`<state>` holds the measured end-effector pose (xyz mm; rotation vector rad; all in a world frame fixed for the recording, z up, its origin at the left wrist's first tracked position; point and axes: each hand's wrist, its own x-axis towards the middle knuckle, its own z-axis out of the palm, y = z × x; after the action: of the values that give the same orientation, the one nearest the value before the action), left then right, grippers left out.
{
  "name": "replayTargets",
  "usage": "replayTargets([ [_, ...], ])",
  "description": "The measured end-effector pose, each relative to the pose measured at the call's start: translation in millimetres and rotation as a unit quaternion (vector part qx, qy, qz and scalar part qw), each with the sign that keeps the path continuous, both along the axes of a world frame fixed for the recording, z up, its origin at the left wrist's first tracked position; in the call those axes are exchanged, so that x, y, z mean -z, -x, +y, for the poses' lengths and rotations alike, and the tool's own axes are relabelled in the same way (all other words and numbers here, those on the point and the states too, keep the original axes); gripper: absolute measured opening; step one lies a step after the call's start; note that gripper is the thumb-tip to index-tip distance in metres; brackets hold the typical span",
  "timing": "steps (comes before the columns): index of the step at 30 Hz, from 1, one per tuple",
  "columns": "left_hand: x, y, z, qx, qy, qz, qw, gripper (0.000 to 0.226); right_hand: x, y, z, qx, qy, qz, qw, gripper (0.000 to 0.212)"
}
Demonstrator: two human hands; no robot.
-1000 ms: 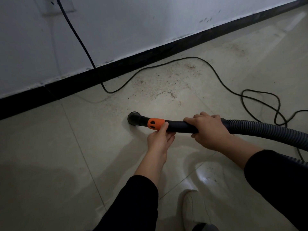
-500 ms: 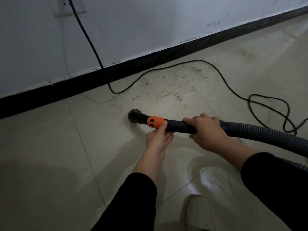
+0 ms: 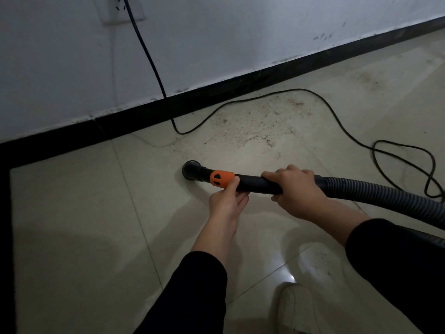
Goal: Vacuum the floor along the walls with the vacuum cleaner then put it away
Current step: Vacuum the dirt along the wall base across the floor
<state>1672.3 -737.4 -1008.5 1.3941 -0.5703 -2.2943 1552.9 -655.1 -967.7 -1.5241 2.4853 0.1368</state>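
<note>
The vacuum's black handle tube (image 3: 252,183) lies low over the tiled floor, its round nozzle end (image 3: 191,170) touching the tile. An orange collar (image 3: 221,178) sits just behind the nozzle. My left hand (image 3: 227,201) holds the tube from below, thumb against the orange collar. My right hand (image 3: 295,191) grips the tube from above, where it joins the ribbed grey hose (image 3: 385,195) running off to the right. A patch of brown dirt (image 3: 260,126) is spread over the floor beyond the nozzle, near the wall.
A white wall with a black skirting board (image 3: 216,97) runs diagonally across the back. A black power cord (image 3: 154,66) drops from a wall socket (image 3: 122,8), crosses the dirt and coils at the right (image 3: 404,169). My white shoe (image 3: 296,307) shows at the bottom.
My view has tilted up a little, bringing the wall socket into sight. The nozzle and both hands stay in nearly the same spot on the floor.
</note>
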Motion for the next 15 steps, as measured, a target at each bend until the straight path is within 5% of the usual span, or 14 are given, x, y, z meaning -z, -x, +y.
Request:
replayTargets([
  [15,9.4,-30.6,-28.3,-0.040,0.015,-0.025,0.999,0.015,7.4,-30.1,-33.2,-0.042,-0.009,-0.016,0.999,0.034],
])
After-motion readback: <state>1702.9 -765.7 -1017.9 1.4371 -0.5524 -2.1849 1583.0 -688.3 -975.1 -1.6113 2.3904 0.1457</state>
